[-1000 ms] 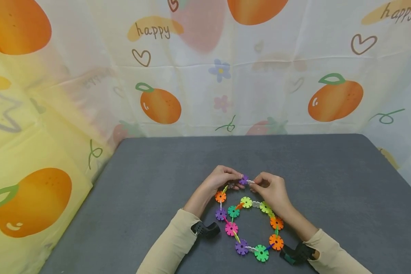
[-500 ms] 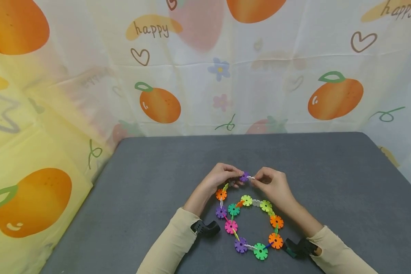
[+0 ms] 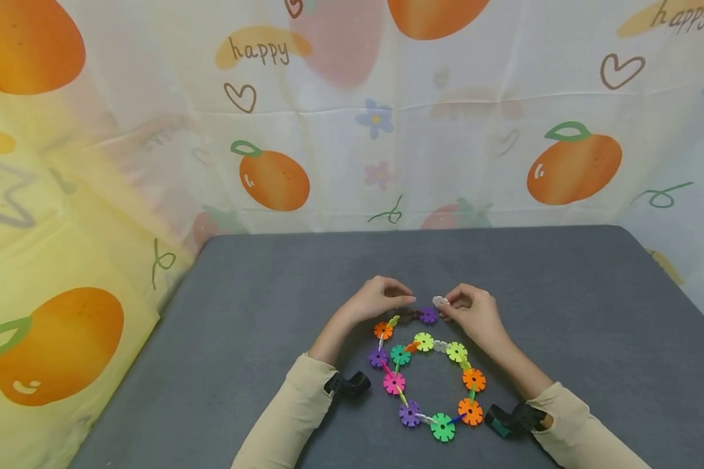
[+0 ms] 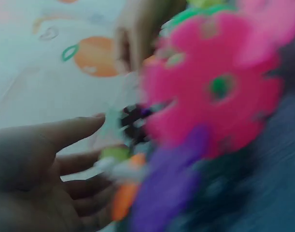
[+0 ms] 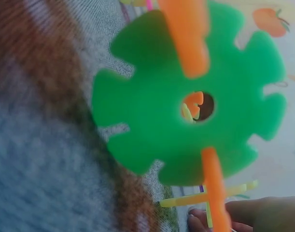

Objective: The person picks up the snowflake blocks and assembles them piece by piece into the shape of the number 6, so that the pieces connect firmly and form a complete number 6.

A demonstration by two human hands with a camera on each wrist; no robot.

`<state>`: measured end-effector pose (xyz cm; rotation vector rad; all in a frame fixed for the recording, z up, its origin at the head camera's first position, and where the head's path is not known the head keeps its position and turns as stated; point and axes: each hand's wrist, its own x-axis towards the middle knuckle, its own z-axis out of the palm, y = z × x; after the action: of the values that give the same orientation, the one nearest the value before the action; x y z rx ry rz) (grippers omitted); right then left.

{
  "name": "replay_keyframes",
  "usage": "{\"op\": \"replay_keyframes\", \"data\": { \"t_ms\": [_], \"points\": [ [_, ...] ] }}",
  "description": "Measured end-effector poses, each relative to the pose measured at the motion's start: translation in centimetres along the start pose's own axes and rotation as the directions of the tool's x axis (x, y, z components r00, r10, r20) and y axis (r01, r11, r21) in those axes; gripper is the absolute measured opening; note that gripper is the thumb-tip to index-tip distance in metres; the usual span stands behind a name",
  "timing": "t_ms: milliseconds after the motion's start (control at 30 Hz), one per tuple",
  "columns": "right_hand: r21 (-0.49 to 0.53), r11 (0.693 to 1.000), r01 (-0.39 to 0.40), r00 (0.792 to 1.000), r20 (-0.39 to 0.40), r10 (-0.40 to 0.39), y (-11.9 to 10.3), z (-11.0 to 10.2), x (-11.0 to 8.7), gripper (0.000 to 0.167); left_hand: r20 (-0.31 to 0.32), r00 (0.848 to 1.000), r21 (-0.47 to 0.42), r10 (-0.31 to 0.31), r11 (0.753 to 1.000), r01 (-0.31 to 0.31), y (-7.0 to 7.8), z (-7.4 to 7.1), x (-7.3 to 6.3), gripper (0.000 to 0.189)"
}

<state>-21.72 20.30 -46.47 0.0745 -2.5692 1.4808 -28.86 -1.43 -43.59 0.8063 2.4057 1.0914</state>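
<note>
A chain of notched plastic discs lies on the grey table, with a closed ring of orange, green, purple, pink and yellow discs and a tail running up from its left side. The tail holds an orange disc, a dark brown disc and, at its end, a purple disc. Between thumb and fingertips my right hand pinches a white disc, just above the purple one. My left hand hovers over the brown disc, holding nothing; the left wrist view shows its thumb and fingers apart.
Grey table surface surrounds the chain. A printed cloth hangs behind and at the left. Each wrist wears a black camera mount. A pink disc looms close in the left wrist view, a green disc in the right.
My left hand has let go of the purple disc, which now lies lower at the tail's end. The white disc has come away from it, in my right hand.
</note>
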Motion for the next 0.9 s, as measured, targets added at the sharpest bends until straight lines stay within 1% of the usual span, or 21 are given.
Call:
{"op": "replay_keyframes", "data": {
  "t_ms": [67, 133, 167, 233, 267, 333, 367, 433, 467, 500, 567, 633, 700, 800, 900],
  "points": [
    [-0.009, 1.0, -0.009, 1.0, 0.011, 0.009, 0.0, -0.1, 0.0, 0.008, 0.026, 0.999, 0.027, 0.031, 0.999, -0.032, 0.2, 0.8, 0.3, 0.03],
    [0.006, 1.0, -0.01, 1.0, 0.016, 0.009, -0.1, -0.1, 0.0, 0.008, 0.041, 0.998, 0.055, 0.053, 0.997, -0.055, 0.5, 1.6, 0.4, 0.03],
    [0.021, 1.0, -0.009, 1.0, 0.019, 0.009, -0.1, -0.1, 0.0, 0.009, 0.041, 0.997, 0.062, 0.06, 0.996, -0.062, 0.6, 1.8, 0.4, 0.03],
    [0.062, 0.998, -0.004, 1.0, 0.023, 0.002, -0.1, 0.0, 0.0, 0.011, 0.017, 0.998, 0.055, 0.057, 0.997, -0.057, 0.5, 2.0, 0.5, 0.029],
    [0.097, 0.995, -0.003, 1.0, 0.026, 0.0, 0.0, -0.1, 0.0, 0.012, 0.0, 0.999, 0.02, 0.046, 0.999, -0.046, 0.4, 2.0, 0.5, 0.028],
    [0.162, 0.987, -0.002, 0.999, 0.033, -0.004, -0.1, -0.1, -0.1, 0.015, -0.025, 1.0, -0.101, 0.009, 0.995, -0.011, 0.2, 1.8, 0.5, 0.027],
    [0.188, 0.982, -0.005, 0.999, 0.036, -0.002, -0.1, -0.1, -0.1, 0.017, -0.032, 0.999, -0.171, -0.015, 0.985, 0.009, 0.1, 1.7, 0.5, 0.027],
    [0.218, 0.976, -0.009, 0.999, 0.043, -0.001, -0.2, -0.1, -0.2, 0.018, -0.036, 0.997, -0.289, -0.066, 0.956, 0.053, -0.1, 1.5, 0.5, 0.026],
    [0.233, 0.972, -0.012, 0.999, 0.045, 0.002, -0.2, -0.1, -0.2, 0.018, -0.03, 0.995, -0.34, -0.091, 0.938, 0.076, -0.1, 1.4, 0.5, 0.026],
    [0.235, 0.972, -0.012, 0.999, 0.049, 0.0, -0.3, -0.1, -0.2, 0.019, -0.028, 0.993, -0.37, -0.116, 0.924, 0.097, -0.1, 1.4, 0.5, 0.026],
    [0.232, 0.973, -0.007, 0.998, 0.056, -0.006, -0.4, 0.0, -0.3, 0.018, -0.027, 0.987, -0.415, -0.159, 0.9, 0.133, 0.0, 1.4, 0.4, 0.026],
    [0.237, 0.972, -0.002, 0.998, 0.067, -0.014, -0.5, 0.0, -0.3, 0.016, -0.033, 0.981, -0.448, -0.19, 0.881, 0.155, 0.0, 1.5, 0.4, 0.026],
    [0.238, 0.971, 0.006, 0.996, 0.083, -0.027, -0.6, 0.1, -0.4, 0.015, -0.025, 0.975, -0.493, -0.221, 0.851, 0.18, 0.2, 1.4, 0.4, 0.026],
    [0.23, 0.973, 0.024, 0.993, 0.104, -0.049, -0.6, 0.1, -0.4, 0.012, 0.006, 0.968, -0.55, -0.25, 0.808, 0.212, 0.2, 1.4, 0.3, 0.027],
    [0.218, 0.975, 0.048, 0.991, 0.112, -0.074, -0.6, 0.0, -0.5, 0.012, 0.047, 0.964, -0.594, -0.261, 0.769, 0.237, 0.0, 1.2, 0.2, 0.027]
  ]
}}
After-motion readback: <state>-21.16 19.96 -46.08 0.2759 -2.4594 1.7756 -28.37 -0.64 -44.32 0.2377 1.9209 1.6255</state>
